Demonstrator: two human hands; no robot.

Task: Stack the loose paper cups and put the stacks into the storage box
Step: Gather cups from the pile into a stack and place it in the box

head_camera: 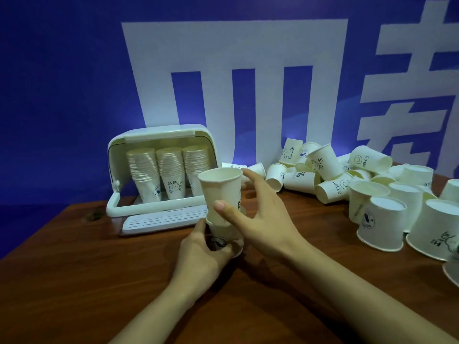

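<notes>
Surface: dark reddish-brown wooden counter (74,256). Behind its far edge, a blue backdrop wall with large white characters (233,70).

White plastic storage box with rounded lid raised (159,142) stands at the far edge, left of centre, its slotted white tray (164,218) lying on the counter in front of it. Inside, three upright stacks of white paper cups (171,170) side by side.

Loose white printed paper cups (372,189) heaped along the far edge to the right and down the right edge; some on their sides, some mouth-down.

Hands meet just in front of the box. Left hand (208,254) grips a lower white paper cup (221,235), fingers curled round it; the cup is mostly hidden. Right hand (258,209) holds an upright white paper cup (219,192) directly above, thumb pressed on the near wall, fingers reaching round the far rim. The upper cup's base sits in or at the lower cup's mouth; seating depth cannot be told.
</notes>
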